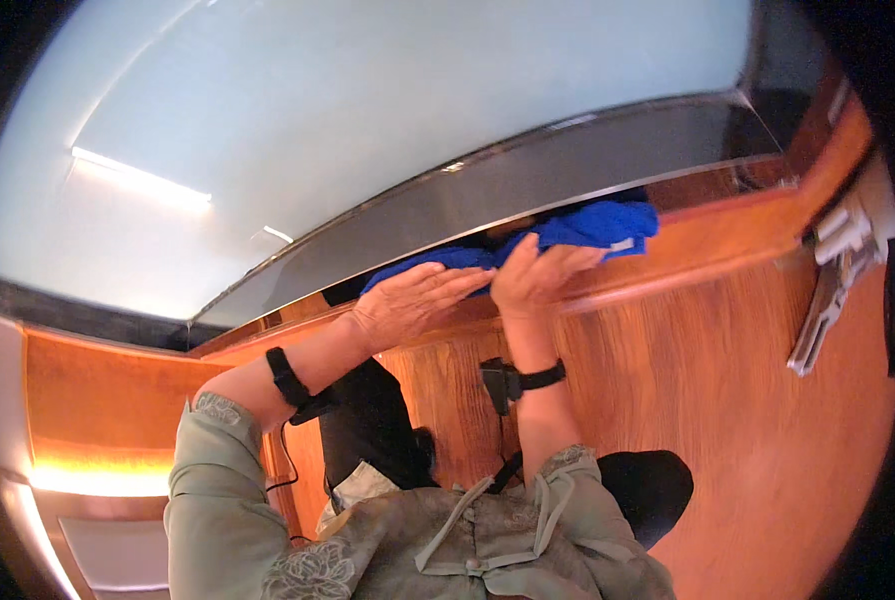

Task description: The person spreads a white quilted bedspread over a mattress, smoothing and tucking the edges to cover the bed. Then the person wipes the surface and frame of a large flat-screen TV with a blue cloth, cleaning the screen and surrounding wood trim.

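A bright blue cloth (592, 226) with a small white tag lies bunched along a wooden ledge, partly under the lower edge of a dark strip. Flat on the near side of its left part rests my left hand (412, 300), fingers stretched out to the right. My right hand (542, 275) lies against the cloth's middle, with its fingers extended toward the tagged end. The two hands nearly meet at the left hand's fingertips. Neither hand grips the cloth; some of it is hidden under the fingers and behind the strip.
Above the cloth rises a large pale glossy panel (417, 100) bordered by the dark strip (627, 150). The wooden ledge (707, 240) runs along its foot, over a wood-grain floor (707, 380). At the right stands a metal bracket-like piece (832, 290). Black devices are strapped to both wrists.
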The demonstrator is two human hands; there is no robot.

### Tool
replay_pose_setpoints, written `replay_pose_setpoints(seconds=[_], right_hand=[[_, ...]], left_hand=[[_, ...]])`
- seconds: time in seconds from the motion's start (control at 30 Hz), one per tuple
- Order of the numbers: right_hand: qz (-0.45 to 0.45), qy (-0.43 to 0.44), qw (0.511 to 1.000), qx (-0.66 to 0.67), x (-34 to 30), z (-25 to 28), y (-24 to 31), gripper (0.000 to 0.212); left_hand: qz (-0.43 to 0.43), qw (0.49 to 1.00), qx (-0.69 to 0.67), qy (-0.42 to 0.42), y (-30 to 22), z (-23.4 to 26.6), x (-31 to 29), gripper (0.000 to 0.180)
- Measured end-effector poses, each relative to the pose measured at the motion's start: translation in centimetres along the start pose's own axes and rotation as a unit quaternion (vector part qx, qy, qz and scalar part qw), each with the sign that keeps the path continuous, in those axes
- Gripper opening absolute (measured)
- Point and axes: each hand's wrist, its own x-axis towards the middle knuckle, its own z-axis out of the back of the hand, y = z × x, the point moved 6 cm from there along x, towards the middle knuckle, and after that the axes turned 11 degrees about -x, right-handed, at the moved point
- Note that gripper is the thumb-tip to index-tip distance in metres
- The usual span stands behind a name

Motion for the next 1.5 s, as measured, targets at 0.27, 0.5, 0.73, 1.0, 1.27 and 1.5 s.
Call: replay_pose_setpoints(seconds=[0.27,0.5,0.73,1.0,1.27,1.5], right_hand=[[0.104,0.028,0.985,-0.137,6.8,2.8,6.3,0.043],[0.180,0.073,0.949,-0.249,6.6,2.4,8.9,0.043],[0.295,0.184,0.923,-0.165,0.7,-1.3,15.7,0.047],[0.455,0.376,0.805,-0.059,-6.9,-6.3,25.7,0.062],[0.484,0.374,0.791,-0.002,-8.6,-7.3,27.3,0.061],[0.489,0.387,0.779,-0.067,-2.9,-4.0,20.4,0.059]], left_hand=[[0.141,0.932,-0.278,-0.184,4.4,5.0,-0.6,0.073],[0.137,0.899,-0.345,-0.233,5.8,4.0,-2.0,0.066],[0.200,0.886,-0.369,-0.196,8.1,0.3,-10.7,0.067],[0.312,0.867,-0.349,-0.171,10.9,-5.0,-23.8,0.056],[0.350,0.858,-0.335,-0.171,10.5,-5.4,-25.3,0.062],[0.292,0.871,-0.338,-0.206,8.5,-2.9,-16.3,0.066]])
